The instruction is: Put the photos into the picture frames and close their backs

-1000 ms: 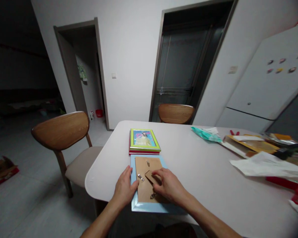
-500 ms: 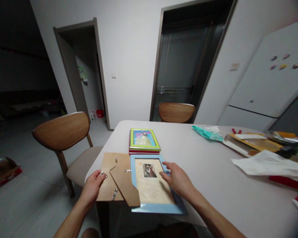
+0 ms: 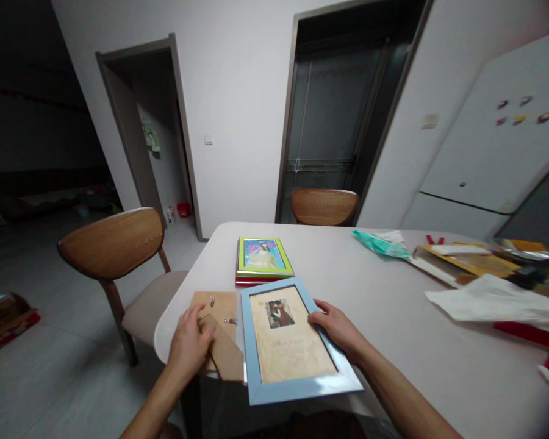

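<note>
One edge of the blue frame (image 3: 304, 388), lower center, is pinched by the right hand (image 3: 341, 332); the left hand (image 3: 188, 341), fingers spread, covers part of a backing board (image 3: 219, 310). Tilting the seemingly unbacked frame could spill its print (image 3: 293, 360).

Nearer picture frame (image 3: 304, 388): smooth, glossy, apparently lacquered; paper insert (image 3: 293, 353) matt. Backing board (image 3: 224, 299): dull fibreboard by its look, metal clips (image 3: 231, 321) shiny. Over my remote feed I read the tabletop (image 3: 343, 280) as smooth, faintly satin. I log grained wood for the chair back (image 3: 114, 244), matt cloth for its seat (image 3: 153, 299), crinkled plastic for the wrapper (image 3: 379, 246)
</note>
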A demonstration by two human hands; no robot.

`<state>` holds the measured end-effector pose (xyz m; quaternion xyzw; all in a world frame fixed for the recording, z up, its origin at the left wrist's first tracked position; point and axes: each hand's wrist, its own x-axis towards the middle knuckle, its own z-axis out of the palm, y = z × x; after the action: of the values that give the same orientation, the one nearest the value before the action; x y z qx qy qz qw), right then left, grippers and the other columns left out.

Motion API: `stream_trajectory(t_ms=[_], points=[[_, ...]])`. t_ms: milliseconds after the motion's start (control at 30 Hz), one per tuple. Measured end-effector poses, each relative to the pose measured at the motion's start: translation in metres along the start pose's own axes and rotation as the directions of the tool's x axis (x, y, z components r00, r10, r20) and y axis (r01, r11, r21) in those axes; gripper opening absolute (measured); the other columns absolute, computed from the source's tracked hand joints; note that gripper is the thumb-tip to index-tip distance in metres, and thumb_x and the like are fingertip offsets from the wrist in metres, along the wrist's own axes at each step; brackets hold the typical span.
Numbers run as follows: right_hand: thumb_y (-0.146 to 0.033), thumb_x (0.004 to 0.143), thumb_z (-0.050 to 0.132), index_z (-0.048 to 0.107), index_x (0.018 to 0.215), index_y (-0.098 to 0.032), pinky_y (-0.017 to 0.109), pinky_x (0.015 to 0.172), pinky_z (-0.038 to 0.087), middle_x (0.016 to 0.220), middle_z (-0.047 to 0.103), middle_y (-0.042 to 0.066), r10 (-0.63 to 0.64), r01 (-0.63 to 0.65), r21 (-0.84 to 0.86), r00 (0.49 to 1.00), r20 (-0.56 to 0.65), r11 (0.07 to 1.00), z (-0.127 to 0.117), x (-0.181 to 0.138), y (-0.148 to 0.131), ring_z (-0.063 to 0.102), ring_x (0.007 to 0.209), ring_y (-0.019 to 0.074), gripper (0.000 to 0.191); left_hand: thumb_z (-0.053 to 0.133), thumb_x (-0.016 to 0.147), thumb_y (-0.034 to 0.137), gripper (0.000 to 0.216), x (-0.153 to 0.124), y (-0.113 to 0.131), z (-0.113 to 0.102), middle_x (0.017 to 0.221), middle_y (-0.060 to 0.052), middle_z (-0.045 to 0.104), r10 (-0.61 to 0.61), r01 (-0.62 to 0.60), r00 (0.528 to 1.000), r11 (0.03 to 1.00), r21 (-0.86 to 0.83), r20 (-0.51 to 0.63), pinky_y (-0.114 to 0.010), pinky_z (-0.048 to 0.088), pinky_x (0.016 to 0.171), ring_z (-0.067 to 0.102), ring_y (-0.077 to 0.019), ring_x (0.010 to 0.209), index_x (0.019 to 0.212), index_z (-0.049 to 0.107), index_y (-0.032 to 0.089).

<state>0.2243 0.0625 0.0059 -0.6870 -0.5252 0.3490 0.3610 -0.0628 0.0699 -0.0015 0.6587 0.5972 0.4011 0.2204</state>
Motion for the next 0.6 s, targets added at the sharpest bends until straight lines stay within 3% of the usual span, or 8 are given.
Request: stream_trajectory(t_ms=[67,133,233,300,400,500,600], points=[[-0.020,0.065,0.042,0.037,0.120,-0.017,0.025,0.050,0.044,0.068,0.062,0.001,0.025,-0.068,0.350,0.992,0.126,0.934,0.000,-0.012,-0.015,0.056,0.051,0.0133,0.055,0.053,0.065,0.023,0.042,-0.014,0.031,0.021,0.114,-0.008,0.051,0.085,-0.083,0.994,0.996,-0.029,0.069,-0.036,0.030,0.095,0.042,-0.0212,0.109,0.106,0.048,0.016],[-0.019,0.063,0.047,0.029,0.124,-0.020,0.023,0.047,0.044,0.067,0.061,-0.002,0.040,-0.129,0.616,0.987,0.156,0.777,0.002,-0.024,-0.032,0.053,0.046,0.0105,0.063,0.057,0.064,0.025,0.051,-0.028,0.066,0.041,0.119,-0.009,0.047,0.212,-0.199,0.964,0.975,-0.097,0.158,-0.038,0.030,0.096,0.040,-0.0218,0.112,0.113,0.043,0.016],[-0.020,0.061,0.056,0.024,0.126,-0.022,0.020,0.044,0.042,0.061,0.058,-0.005,0.024,-0.094,0.701,0.994,0.110,0.707,0.005,-0.035,-0.050,0.049,0.042,0.0080,0.072,0.062,0.060,0.028,0.067,-0.043,0.108,0.059,0.128,-0.012,0.037,0.409,-0.376,0.882,0.910,-0.176,0.234,-0.044,0.028,0.097,0.032,-0.0263,0.117,0.120,0.035,0.015],[-0.023,0.061,0.058,0.025,0.126,-0.021,0.019,0.043,0.041,0.058,0.057,-0.006,-0.014,-0.069,0.674,0.993,0.117,0.736,0.003,-0.036,-0.052,0.048,0.042,0.0079,0.072,0.057,0.065,0.022,0.058,-0.045,0.123,0.061,0.123,-0.010,0.042,0.508,-0.474,0.836,0.859,-0.191,0.207,-0.042,0.030,0.096,0.036,-0.0244,0.114,0.119,0.036,0.017],[-0.026,0.061,0.059,0.028,0.125,-0.020,0.019,0.040,0.039,0.060,0.057,-0.004,0.003,-0.064,0.598,0.995,0.102,0.799,-0.005,-0.030,-0.041,0.049,0.044,0.0092,0.072,0.044,0.069,0.012,0.044,-0.039,0.122,0.048,0.102,-0.007,0.053,0.518,-0.501,0.850,0.851,-0.158,0.094,-0.035,0.040,0.085,0.050,-0.0193,0.095,0.112,0.041,0.020],[-0.026,0.060,0.058,0.032,0.124,-0.017,0.020,0.040,0.038,0.068,0.060,0.000,0.067,-0.073,0.492,0.997,0.029,0.867,-0.019,-0.021,-0.018,0.052,0.047,0.0105,0.069,0.041,0.071,0.014,0.036,-0.030,0.101,0.029,0.087,-0.005,0.054,0.346,-0.346,0.938,0.934,-0.089,-0.016,-0.030,0.045,0.070,0.054,-0.0172,0.077,0.107,0.044,0.019],[-0.027,0.062,0.054,0.037,0.121,-0.012,0.021,0.043,0.038,0.070,0.061,0.002,0.115,-0.090,0.372,0.992,-0.044,0.924,-0.033,-0.011,0.010,0.052,0.047,0.0105,0.063,0.044,0.072,0.020,0.029,-0.028,0.070,0.016,0.084,-0.004,0.055,0.169,-0.172,0.984,0.983,-0.063,-0.048,-0.030,0.043,0.069,0.054,-0.0190,0.076,0.101,0.048,0.018]])
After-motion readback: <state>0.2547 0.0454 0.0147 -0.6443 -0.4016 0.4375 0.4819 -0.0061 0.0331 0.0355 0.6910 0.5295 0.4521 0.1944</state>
